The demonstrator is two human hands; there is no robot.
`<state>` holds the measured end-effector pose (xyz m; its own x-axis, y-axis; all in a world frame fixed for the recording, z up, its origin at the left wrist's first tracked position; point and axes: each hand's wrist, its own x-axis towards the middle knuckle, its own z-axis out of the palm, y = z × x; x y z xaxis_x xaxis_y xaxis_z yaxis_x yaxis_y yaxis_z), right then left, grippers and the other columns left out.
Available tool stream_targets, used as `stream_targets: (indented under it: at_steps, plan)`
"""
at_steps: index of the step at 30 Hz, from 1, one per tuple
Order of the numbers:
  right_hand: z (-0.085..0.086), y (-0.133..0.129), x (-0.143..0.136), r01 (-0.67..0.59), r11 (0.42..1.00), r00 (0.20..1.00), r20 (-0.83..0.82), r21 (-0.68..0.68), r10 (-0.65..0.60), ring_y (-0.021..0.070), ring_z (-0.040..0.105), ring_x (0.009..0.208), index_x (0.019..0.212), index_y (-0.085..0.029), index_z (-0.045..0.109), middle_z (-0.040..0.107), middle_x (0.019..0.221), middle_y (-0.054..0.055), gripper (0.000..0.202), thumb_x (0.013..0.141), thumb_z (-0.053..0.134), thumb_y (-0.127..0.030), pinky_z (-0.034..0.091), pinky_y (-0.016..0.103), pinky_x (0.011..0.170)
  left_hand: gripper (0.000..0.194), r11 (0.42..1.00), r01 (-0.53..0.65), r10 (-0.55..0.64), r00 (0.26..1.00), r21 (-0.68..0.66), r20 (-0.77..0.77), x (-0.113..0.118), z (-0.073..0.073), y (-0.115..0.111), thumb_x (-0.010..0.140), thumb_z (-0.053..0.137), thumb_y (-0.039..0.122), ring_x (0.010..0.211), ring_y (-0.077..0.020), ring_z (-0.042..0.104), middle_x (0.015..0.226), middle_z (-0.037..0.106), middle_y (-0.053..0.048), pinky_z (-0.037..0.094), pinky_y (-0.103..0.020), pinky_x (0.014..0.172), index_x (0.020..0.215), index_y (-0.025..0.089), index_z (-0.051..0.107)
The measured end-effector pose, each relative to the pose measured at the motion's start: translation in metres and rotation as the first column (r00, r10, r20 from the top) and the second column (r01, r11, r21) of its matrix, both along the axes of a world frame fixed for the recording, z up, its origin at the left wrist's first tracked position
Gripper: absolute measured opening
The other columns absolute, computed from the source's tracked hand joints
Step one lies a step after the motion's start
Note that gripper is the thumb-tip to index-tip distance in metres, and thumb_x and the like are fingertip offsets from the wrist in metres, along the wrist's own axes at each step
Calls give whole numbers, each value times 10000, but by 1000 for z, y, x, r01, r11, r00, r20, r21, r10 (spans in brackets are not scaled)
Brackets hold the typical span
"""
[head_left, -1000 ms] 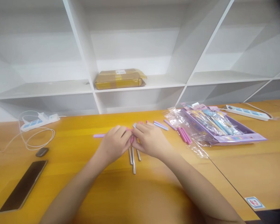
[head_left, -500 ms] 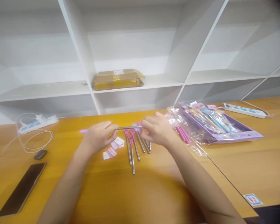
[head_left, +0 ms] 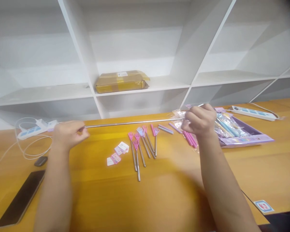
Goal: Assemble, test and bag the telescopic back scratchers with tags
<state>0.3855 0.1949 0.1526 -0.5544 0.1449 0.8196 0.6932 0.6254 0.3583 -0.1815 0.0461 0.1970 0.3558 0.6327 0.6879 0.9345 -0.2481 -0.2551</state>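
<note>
A telescopic back scratcher (head_left: 135,122) is stretched out sideways above the table, its thin metal rod drawn long. My left hand (head_left: 69,133) is closed around one end, and my right hand (head_left: 199,120) grips the other. Most of both ends is hidden in the fists. Below the rod, several short back scratchers (head_left: 141,151) with pink, blue and lilac hand-shaped heads lie on the table (head_left: 164,193). Beside them are small printed cards (head_left: 118,153). Pink grip sleeves (head_left: 189,139) and blue and lilac sleeves (head_left: 166,129) lie nearer my right hand.
At the right stands a purple display box (head_left: 247,141) with bagged back scratchers, next to clear plastic wrap (head_left: 178,115). Power strips (head_left: 253,112) lie at both sides. A dark phone-like slab (head_left: 20,199) rests at left. A taped parcel (head_left: 122,81) sits on the shelf.
My hands have moved far apart, left hand leftward and right hand rightward and up. The rod between them has lengthened greatly. More of the scratchers and sleeves on the table now shows.
</note>
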Motion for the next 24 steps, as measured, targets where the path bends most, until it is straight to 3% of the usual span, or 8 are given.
stream_targets:
  at_steps: [4,7,12,16,19,24]
  plan:
    - [-6,17,38,5,997,999,-53,77,-1,92,243,540,511,-227,426,439,503,28,557,963,489,-544,179,472,661,257,998,-6,4,1000,67,29,-28,4,-4,817,605,169,577,-111,467,524,494,31,347,-232,567,570,188,537]
    - [-14,27,58,32,999,997,-75,23,-30,77,226,525,481,-232,386,456,489,37,597,928,501,-610,174,474,660,244,997,-41,40,999,66,25,-35,5,-5,811,600,178,583,-113,469,523,512,31,359,-233,581,569,189,565]
    - [-23,32,57,207,971,959,-171,-116,-225,107,235,531,475,-256,284,381,491,24,638,884,442,-721,236,436,645,254,991,-131,130,990,18,47,-27,-2,1,773,584,252,580,-139,465,516,499,10,333,-259,577,535,197,517]
    - [-21,21,37,329,907,886,-248,-262,-393,191,404,639,567,-260,338,502,646,74,467,880,517,-556,355,407,700,195,988,-146,139,983,52,119,-21,-7,6,779,527,311,628,-174,498,581,518,-14,335,-298,608,610,215,543]
    - [-17,12,26,224,933,899,-311,-281,-309,204,460,644,596,-265,387,509,668,80,361,926,457,-394,384,374,672,263,975,-215,203,962,48,182,-18,-5,7,818,481,332,611,-175,441,558,416,-10,301,-304,605,579,220,481]
    - [-8,2,14,83,971,844,-502,-225,-188,181,491,564,592,-268,440,515,587,60,385,972,380,-247,389,343,617,337,918,-396,370,880,29,298,-10,1,8,827,506,304,605,-169,354,530,320,-1,226,-300,594,535,218,361]
